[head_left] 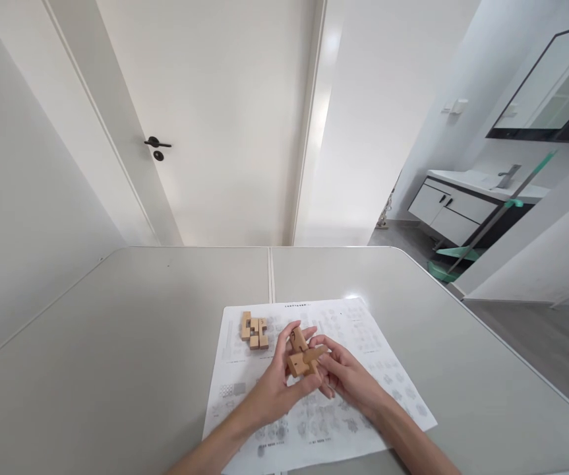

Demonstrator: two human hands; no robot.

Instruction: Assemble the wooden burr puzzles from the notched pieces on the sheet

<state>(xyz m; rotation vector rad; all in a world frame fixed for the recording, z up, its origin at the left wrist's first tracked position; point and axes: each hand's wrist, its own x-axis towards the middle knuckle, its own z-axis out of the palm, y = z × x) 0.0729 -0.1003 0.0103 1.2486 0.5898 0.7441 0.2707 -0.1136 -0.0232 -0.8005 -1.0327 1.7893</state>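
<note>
White walls and a closed white door (225,125) stand behind the long, pale grey tabletop (91,343), and at the right side a washbasin cabinet (452,204) is visible through an opening. On the near part of the tabletop lies a printed paper sheet (333,422), placed somewhat aslant; its print is too faint to read. Above this sheet the left hand (281,389) grasps a cluster of crossed wooden puzzle pieces (299,363), with its thumb on the near side and its fingers around the far side. The right hand (348,373) grips the same cluster from the right, with bent fingers. Probably both hands hold it because loosely crossed pieces need support from two sides. One bar has its long axis pointing away and a little left; another crosses it, its right end slanting slightly away. Notched loose blocks (263,340) rest grouped on the sheet, left of the cluster and beyond the left hand, perhaps so as to be within easy reach.
</note>
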